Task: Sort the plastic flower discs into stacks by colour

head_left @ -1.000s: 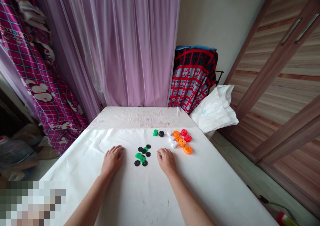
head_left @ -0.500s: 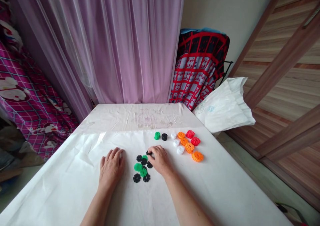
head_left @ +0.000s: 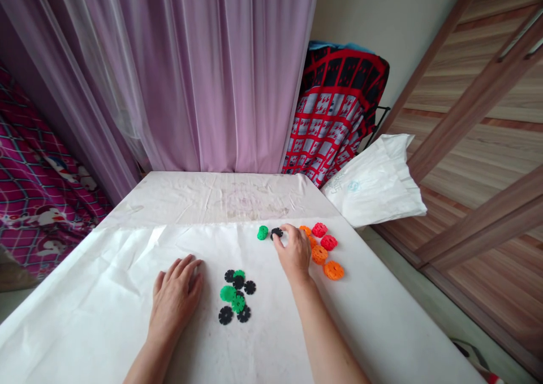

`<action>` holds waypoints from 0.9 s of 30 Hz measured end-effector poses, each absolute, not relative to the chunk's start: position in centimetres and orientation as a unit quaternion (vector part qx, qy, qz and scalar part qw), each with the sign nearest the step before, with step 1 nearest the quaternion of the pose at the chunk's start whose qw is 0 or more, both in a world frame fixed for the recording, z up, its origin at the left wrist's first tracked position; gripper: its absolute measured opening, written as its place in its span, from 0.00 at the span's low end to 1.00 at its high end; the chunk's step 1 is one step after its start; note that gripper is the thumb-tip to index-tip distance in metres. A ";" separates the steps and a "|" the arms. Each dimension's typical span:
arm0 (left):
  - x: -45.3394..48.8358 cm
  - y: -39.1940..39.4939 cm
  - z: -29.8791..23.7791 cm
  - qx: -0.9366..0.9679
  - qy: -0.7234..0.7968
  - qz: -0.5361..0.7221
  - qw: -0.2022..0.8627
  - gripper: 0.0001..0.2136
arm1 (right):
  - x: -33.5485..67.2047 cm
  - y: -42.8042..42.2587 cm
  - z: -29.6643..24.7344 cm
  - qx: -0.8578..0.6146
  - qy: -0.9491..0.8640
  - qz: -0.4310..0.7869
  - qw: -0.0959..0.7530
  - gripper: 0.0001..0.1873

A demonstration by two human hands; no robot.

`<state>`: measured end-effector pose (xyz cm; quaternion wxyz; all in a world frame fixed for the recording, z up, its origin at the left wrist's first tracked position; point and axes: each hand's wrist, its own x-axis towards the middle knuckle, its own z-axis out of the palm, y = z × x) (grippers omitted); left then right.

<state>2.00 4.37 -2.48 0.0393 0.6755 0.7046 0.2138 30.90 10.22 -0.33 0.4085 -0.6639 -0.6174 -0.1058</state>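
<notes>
My left hand (head_left: 177, 292) lies palm down on the white-covered table, fingers spread and holding nothing. To its right is a loose group of notched plastic discs, with black discs (head_left: 225, 315) and green discs (head_left: 228, 293) partly overlapping. My right hand (head_left: 295, 250) pinches a black notched disc (head_left: 276, 233) between thumb and forefinger at the small black stack, which the disc covers. Just left of it stands a short stack of green discs (head_left: 262, 233). Orange stacks (head_left: 334, 270) and red stacks (head_left: 328, 242) sit right of this hand, which hides the white stacks.
The table (head_left: 106, 305) wears a white cover with creases. Beyond its right edge is a white bag (head_left: 377, 180). A purple curtain (head_left: 220, 78) hangs behind, beside a chair draped in red checked cloth (head_left: 331, 107). Wooden doors (head_left: 483, 163) stand at the right.
My right hand has carried a black disc from the loose group, away and to the right, over to the black stack. My left hand stays resting on the table. The view has shifted slightly.
</notes>
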 end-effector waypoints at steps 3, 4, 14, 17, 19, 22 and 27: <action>2.0 4.4 -2.6 0.675 0.705 0.213 0.041 0.18 | 31.7 11.4 0.3 -0.687 -0.610 -0.109 0.378 0.09; 2.0 4.4 -2.6 0.674 0.706 0.212 0.041 0.18 | 31.8 11.7 0.3 -0.689 -0.614 -0.106 0.370 0.09; 1.9 4.4 -2.7 0.678 0.706 0.205 0.033 0.18 | 31.7 11.9 -0.6 -0.694 -0.625 -0.096 0.345 0.09; 1.7 4.4 -2.7 0.679 0.704 0.204 0.032 0.18 | 31.6 11.9 -0.6 -0.694 -0.629 -0.092 0.337 0.09; 1.7 4.4 -2.8 0.679 0.704 0.205 0.032 0.19 | 31.6 11.9 -0.6 -0.698 -0.630 -0.090 0.328 0.09; 1.7 4.4 -2.7 0.678 0.705 0.206 0.036 0.19 | 31.5 11.8 -0.7 -0.707 -0.629 -0.092 0.310 0.10; 1.9 4.3 -2.5 0.676 0.705 0.208 0.042 0.18 | 31.3 11.5 0.0 -0.704 -0.640 -0.097 0.293 0.12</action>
